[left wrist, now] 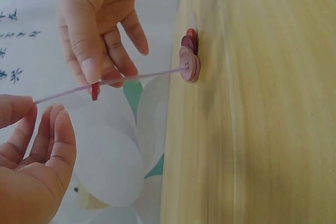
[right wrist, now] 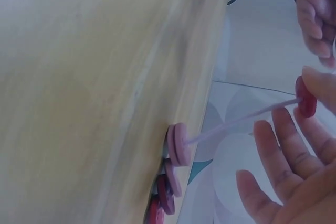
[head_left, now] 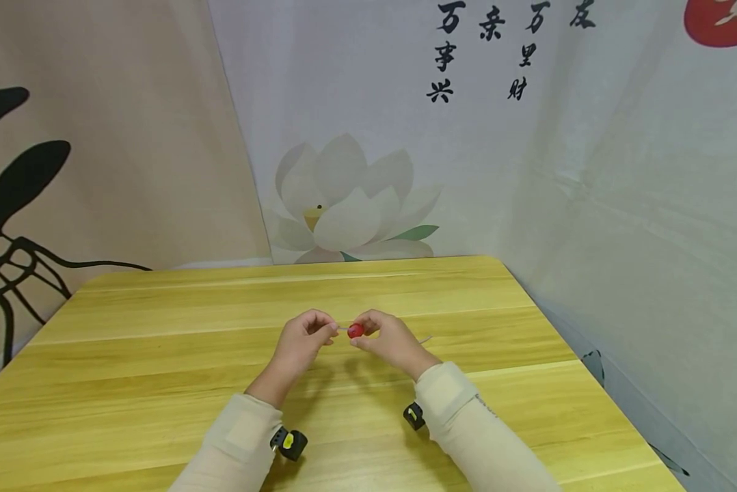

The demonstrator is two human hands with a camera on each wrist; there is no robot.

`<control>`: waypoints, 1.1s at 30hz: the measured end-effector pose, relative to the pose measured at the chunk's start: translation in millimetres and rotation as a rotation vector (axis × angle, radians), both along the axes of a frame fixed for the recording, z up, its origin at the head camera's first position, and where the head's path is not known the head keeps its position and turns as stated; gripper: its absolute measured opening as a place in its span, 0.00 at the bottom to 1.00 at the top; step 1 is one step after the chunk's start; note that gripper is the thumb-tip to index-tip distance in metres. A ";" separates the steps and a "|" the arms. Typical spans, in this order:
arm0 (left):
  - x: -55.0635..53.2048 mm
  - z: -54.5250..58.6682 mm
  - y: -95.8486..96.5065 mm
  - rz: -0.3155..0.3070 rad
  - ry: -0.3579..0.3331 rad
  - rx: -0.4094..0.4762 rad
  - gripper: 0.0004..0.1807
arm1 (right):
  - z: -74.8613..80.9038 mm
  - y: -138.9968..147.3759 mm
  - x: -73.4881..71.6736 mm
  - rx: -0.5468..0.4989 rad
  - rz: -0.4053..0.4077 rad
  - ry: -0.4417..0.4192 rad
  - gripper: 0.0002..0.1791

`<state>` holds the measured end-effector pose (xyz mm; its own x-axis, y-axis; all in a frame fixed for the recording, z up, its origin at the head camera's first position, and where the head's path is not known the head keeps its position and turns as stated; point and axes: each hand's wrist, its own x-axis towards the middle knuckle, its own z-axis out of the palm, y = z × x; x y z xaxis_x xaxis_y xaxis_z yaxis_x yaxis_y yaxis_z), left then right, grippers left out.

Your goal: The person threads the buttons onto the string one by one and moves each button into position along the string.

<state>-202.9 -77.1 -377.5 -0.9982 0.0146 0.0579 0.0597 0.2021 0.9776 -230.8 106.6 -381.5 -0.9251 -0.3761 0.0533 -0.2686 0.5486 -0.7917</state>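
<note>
My left hand (head_left: 305,338) pinches the end of a thin pale purple cord (left wrist: 58,94) between thumb and forefinger. Facing it, my right hand (head_left: 390,338) holds a red button (right wrist: 306,97) by its rim with thumb and fingers; the cord passes through this button. From there the cord slopes down to several more buttons on the tabletop: pink ones (left wrist: 189,67), a dark red one (left wrist: 188,42) and a red one (left wrist: 191,33) in a leaning row. In the head view, the right hand hides this row.
The wood-grain table (head_left: 159,383) reaches back to a cloth backdrop (head_left: 356,82) printed with a lotus and characters. A short cord tail (head_left: 426,339) shows beyond my right hand. Both wrists wear small black cameras, one on the left (head_left: 292,444) and one on the right (head_left: 414,415).
</note>
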 end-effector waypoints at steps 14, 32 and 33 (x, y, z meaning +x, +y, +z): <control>0.8 -1.3 -2.6 -0.005 -0.006 -0.002 0.05 | -11.7 3.9 -12.6 -0.048 -0.030 -0.097 0.14; 3.9 4.2 -2.7 0.001 -0.013 0.007 0.05 | -21.9 6.8 -25.2 0.090 -0.041 -0.114 0.13; 4.1 4.5 -2.8 0.001 -0.014 0.006 0.05 | -22.1 6.8 -25.4 0.100 -0.045 -0.113 0.13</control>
<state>-198.8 -80.0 -373.0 -0.9989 0.0138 0.0445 0.0463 0.1965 0.9794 -256.1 113.4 -403.6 -0.9391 -0.3323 -0.0879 -0.1542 0.6358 -0.7563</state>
